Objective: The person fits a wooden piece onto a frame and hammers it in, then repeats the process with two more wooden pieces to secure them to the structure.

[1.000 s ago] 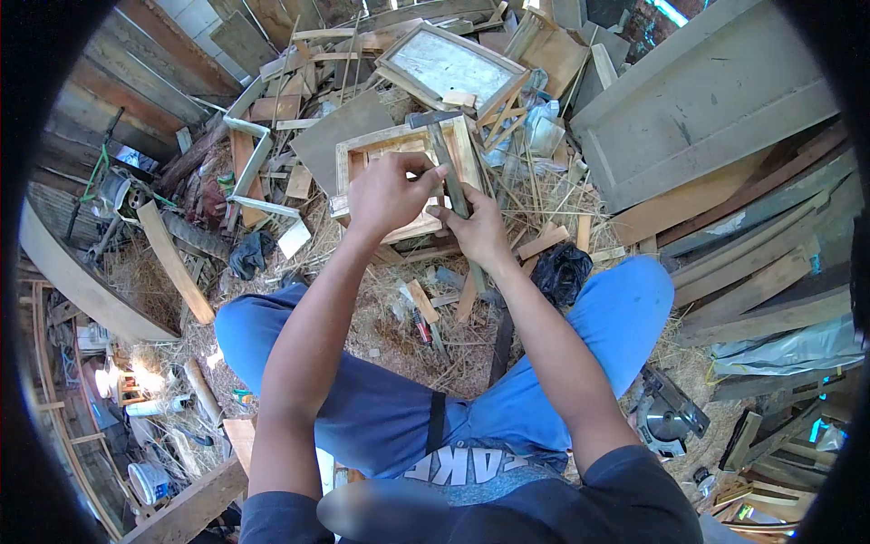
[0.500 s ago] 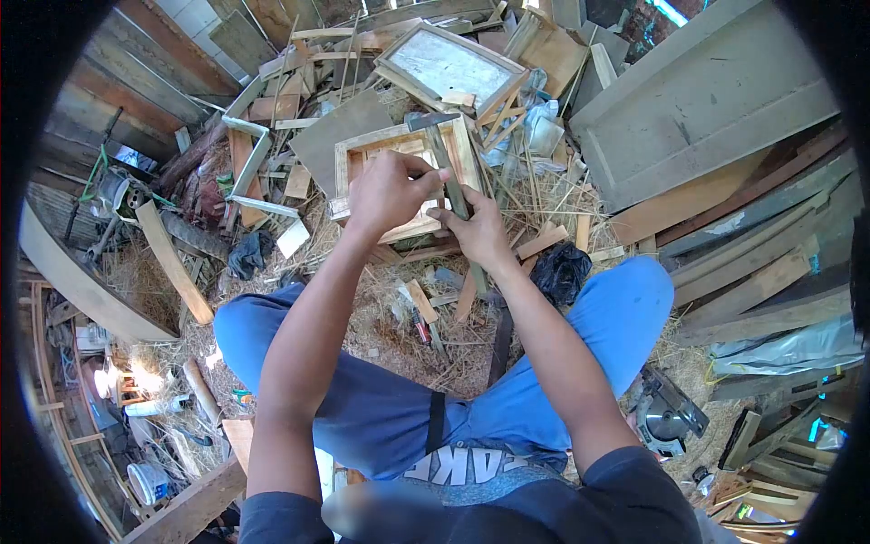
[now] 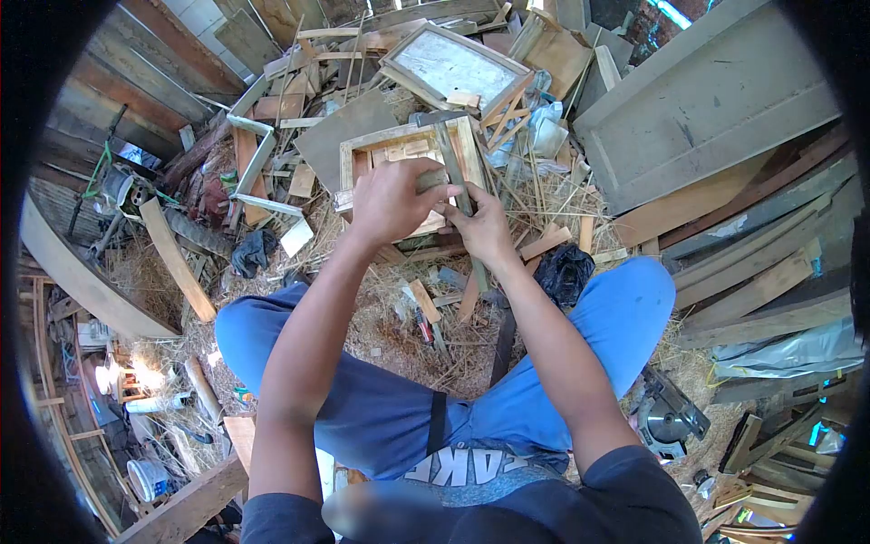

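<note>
In the head view a hammer (image 3: 450, 152) stands over a small pale wooden frame (image 3: 470, 152), its dark head at the far end and its long handle running back toward my legs. My right hand (image 3: 482, 227) has its fingers closed around the handle's middle. My left hand (image 3: 391, 201) is curled closed just left of the handle, its thumb pointing at my right fingers. A dull grey-brown piece shows under the left fingers, too covered to name. Part of the frame's inside is hidden by my left hand.
Wood scraps, sticks and shavings cover the ground around the frame. A framed panel (image 3: 458, 68) lies beyond it, and a large grey door panel (image 3: 707, 109) leans at right. A circular saw (image 3: 666, 422) sits by my right knee. A black plastic bag (image 3: 564, 272) lies nearby.
My left hand has turned slightly, and a grey-brown piece now shows beneath its fingers. The hammer's head has swung a little to the right. My right hand stays on the handle.
</note>
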### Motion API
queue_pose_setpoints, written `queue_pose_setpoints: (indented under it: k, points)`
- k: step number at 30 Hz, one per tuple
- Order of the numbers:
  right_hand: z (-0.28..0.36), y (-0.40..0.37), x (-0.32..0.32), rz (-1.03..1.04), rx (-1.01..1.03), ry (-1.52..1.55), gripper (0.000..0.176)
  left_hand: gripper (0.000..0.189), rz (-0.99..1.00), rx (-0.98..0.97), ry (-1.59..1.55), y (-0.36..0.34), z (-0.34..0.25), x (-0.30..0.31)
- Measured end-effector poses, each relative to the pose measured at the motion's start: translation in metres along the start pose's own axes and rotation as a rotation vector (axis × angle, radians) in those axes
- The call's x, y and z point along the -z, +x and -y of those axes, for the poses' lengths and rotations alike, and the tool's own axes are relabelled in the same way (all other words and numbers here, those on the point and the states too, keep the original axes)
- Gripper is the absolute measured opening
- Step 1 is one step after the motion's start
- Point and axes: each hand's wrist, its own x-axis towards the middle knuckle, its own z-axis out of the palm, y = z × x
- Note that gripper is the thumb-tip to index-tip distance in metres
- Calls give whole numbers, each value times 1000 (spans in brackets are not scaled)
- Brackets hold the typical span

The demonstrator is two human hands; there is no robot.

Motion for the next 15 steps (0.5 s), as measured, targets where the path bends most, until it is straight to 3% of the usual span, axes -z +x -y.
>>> queue_pose_setpoints:
  k: [3,5,9,12,14,15]
  points:
    - [7,-2,0,-7,-49,-69,36,44,-62,-20,16,-2,-2,-4]
    - [-3,1,-2,-5,-85,86,37,44,-39,-15,37,-2,-4,-3]
    - [6,-1,-2,-7,-92,73,36,49,33,21,50,2,-5,2]
    - [-2,1,0,-1,-54,-29,34,47,63,53,-12,3,-1,4]
    - [-13,3,1,-29,138,-173,33,44,81,11,-104,2,5,3]
    - [-9,2,1,-28,137,-174,33,44,80,12,-106,2,6,3]
